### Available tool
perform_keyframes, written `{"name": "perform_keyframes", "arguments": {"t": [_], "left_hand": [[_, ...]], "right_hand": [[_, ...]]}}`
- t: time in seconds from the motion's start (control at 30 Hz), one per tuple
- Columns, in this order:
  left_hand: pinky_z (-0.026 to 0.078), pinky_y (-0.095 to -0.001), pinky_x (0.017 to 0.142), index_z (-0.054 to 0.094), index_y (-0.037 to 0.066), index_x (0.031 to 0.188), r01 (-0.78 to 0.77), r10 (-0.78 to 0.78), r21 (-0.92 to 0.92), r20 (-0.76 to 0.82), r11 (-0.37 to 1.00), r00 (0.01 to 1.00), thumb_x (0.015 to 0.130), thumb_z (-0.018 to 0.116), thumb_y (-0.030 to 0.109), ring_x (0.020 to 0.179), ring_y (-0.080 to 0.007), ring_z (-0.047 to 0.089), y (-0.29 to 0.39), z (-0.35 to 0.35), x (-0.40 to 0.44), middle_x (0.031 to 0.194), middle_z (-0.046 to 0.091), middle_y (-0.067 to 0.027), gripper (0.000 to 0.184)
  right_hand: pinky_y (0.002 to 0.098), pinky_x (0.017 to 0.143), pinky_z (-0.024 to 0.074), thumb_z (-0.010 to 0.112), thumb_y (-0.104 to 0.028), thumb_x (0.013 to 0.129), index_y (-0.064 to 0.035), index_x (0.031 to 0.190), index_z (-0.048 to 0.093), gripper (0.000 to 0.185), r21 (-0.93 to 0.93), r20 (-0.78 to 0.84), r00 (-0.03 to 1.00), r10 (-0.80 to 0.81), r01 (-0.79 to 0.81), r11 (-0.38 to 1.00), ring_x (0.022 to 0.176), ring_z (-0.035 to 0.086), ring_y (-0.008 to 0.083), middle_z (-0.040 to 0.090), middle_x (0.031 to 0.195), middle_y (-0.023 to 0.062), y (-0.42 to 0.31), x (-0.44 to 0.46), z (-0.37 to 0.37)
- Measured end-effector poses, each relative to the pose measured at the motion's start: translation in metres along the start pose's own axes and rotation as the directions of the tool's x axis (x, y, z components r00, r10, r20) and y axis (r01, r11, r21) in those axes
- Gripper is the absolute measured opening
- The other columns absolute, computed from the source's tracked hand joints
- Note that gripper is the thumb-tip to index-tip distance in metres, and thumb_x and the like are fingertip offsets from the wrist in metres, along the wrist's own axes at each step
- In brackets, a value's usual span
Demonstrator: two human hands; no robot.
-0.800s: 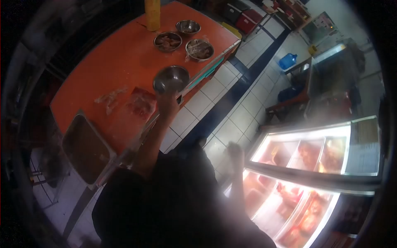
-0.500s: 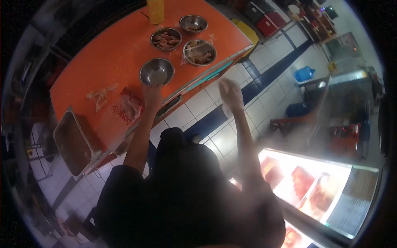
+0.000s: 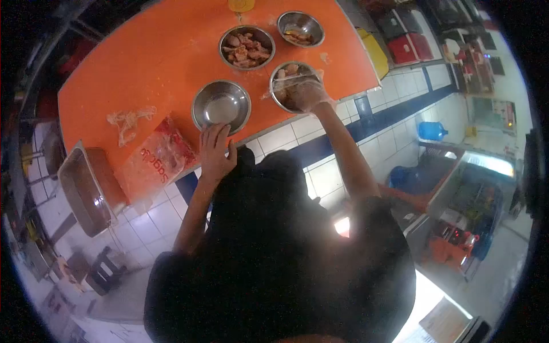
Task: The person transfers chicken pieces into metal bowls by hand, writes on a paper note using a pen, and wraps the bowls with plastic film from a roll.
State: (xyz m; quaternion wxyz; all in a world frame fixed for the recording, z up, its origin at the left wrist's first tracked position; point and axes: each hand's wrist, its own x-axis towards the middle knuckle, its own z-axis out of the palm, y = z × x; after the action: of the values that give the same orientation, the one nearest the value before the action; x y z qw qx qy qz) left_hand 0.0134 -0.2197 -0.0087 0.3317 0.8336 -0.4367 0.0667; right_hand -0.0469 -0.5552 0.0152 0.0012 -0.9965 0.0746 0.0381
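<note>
Meat bowl (image 3: 272, 86) at upper centre, around right fingers (image 3: 301, 92) reaching inside; opening and grip impossible to tell. Left fingers (image 3: 216, 131) loosely spread, ungripping, at near rim of steel bowl (image 3: 220, 107). Orange surface (image 3: 154, 63) beneath; tiled floor (image 3: 392, 146) to the right.

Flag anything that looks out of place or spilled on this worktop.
No obvious spill shows. Crumpled clear plastic lies loose on the orange table beside the printed bag, which looks untidy. The metal pan looks askew at the table's corner, though the wide-angle view may exaggerate that.
</note>
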Motion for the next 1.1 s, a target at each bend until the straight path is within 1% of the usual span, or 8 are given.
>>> {"name": "perform_keyframes", "arguments": {"t": [0.3, 0.37, 0.5, 0.6, 0.8, 0.93, 1.03, 1.1], "left_hand": [[0.039, -0.0506, 0.102, 0.056, -0.003, 0.123, 0.505, -0.478, -0.038, -0.388, 0.862, 0.788, 0.091, 0.057, 0.013, 0.119, -0.0423, 0.05, -0.059, 0.013, 0.025, 0.123, 0.055, -0.022, 0.036], [0.043, -0.0476, 0.099, 0.054, -0.004, 0.125, 0.751, -0.781, -0.382, 0.108, 0.538, 0.615, 0.095, 0.05, 0.011, 0.112, -0.0413, 0.056, -0.081, 0.021, 0.015, 0.115, 0.06, -0.0232, 0.034], [0.047, -0.0433, 0.093, 0.055, -0.003, 0.125, 0.51, -0.543, -0.193, -0.202, 0.838, 0.815, 0.096, 0.047, 0.01, 0.105, -0.0376, 0.061, -0.084, 0.032, 0.016, 0.109, 0.063, -0.0232, 0.032], [0.05, -0.0422, 0.085, 0.056, 0.0, 0.125, 0.536, -0.561, -0.172, -0.181, 0.827, 0.808, 0.095, 0.046, 0.005, 0.1, -0.0354, 0.065, -0.073, 0.021, 0.023, 0.108, 0.065, -0.023, 0.032], [0.053, -0.0403, 0.077, 0.055, 0.003, 0.126, 0.636, -0.662, -0.239, -0.042, 0.734, 0.748, 0.091, 0.048, -0.002, 0.091, -0.0332, 0.068, -0.065, 0.016, 0.024, 0.102, 0.066, -0.0202, 0.036], [0.052, -0.0418, 0.081, 0.056, 0.002, 0.126, 0.653, -0.672, -0.251, 0.014, 0.714, 0.74, 0.093, 0.048, 0.001, 0.093, -0.0336, 0.067, -0.072, 0.02, 0.018, 0.103, 0.066, -0.0213, 0.034], [0.051, -0.0428, 0.084, 0.057, 0.002, 0.124, 0.639, -0.659, -0.231, -0.013, 0.734, 0.752, 0.095, 0.048, 0.005, 0.095, -0.0334, 0.067, -0.074, 0.018, 0.018, 0.104, 0.066, -0.0218, 0.031], [0.051, -0.0434, 0.085, 0.057, 0.002, 0.123, 0.624, -0.648, -0.225, -0.045, 0.748, 0.76, 0.096, 0.048, 0.006, 0.096, -0.0332, 0.067, -0.076, 0.017, 0.019, 0.104, 0.066, -0.0219, 0.029]], "right_hand": [[0.0437, 0.089, 0.0503, 0.053, -0.026, 0.091, -0.0033, 0.106, 0.07, 0.032, -0.123, 0.196, 0.953, -0.23, 0.257, 0.959, 0.102, 0.065, 0.0321, 0.068, 0.105, 0.0203, 0.02, 0.022, -0.005], [0.0439, 0.089, 0.0503, 0.054, -0.027, 0.091, -0.0037, 0.108, 0.07, 0.033, -0.073, 0.188, 0.917, -0.351, 0.369, 0.926, 0.101, 0.065, 0.0325, 0.068, 0.106, 0.0203, 0.029, 0.025, 0.002], [0.0442, 0.088, 0.0503, 0.055, -0.03, 0.091, -0.0044, 0.11, 0.069, 0.035, 0.132, 0.17, 0.853, -0.493, 0.476, 0.869, 0.101, 0.065, 0.0331, 0.068, 0.107, 0.0204, 0.041, 0.021, 0.002], [0.0435, 0.086, 0.0516, 0.056, -0.036, 0.091, -0.0088, 0.114, 0.068, 0.038, 0.54, 0.269, 0.959, -0.09, -0.073, 0.838, 0.099, 0.065, 0.0332, 0.068, 0.108, 0.0201, 0.023, 0.012, -0.028], [0.0397, 0.081, 0.0543, 0.062, -0.028, 0.092, -0.0133, 0.114, 0.07, 0.028, 0.594, 0.307, 0.915, 0.262, -0.399, 0.698, 0.09, 0.068, 0.0297, 0.069, 0.105, 0.0176, 0.017, 0.001, -0.017], [0.0359, 0.073, 0.0564, 0.067, -0.022, 0.089, -0.012, 0.105, 0.07, 0.02, 0.259, 0.155, 0.983, 0.1, -0.138, 0.956, 0.085, 0.069, 0.0234, 0.069, 0.096, 0.0148, 0.031, -0.015, 0.008], [0.0324, 0.06, 0.0549, 0.067, -0.016, 0.088, -0.0116, 0.099, 0.067, 0.012, 0.315, -0.059, 0.991, -0.117, 0.13, 0.94, 0.08, 0.068, 0.0173, 0.069, 0.089, 0.0102, 0.019, -0.03, -0.039], [0.0273, 0.053, 0.0509, 0.067, -0.012, 0.089, -0.0102, 0.1, 0.065, 0.011, 0.431, -0.015, 0.989, 0.146, -0.125, 0.894, 0.081, 0.067, 0.0131, 0.07, 0.087, 0.0059, 0.001, -0.03, -0.085]]}}
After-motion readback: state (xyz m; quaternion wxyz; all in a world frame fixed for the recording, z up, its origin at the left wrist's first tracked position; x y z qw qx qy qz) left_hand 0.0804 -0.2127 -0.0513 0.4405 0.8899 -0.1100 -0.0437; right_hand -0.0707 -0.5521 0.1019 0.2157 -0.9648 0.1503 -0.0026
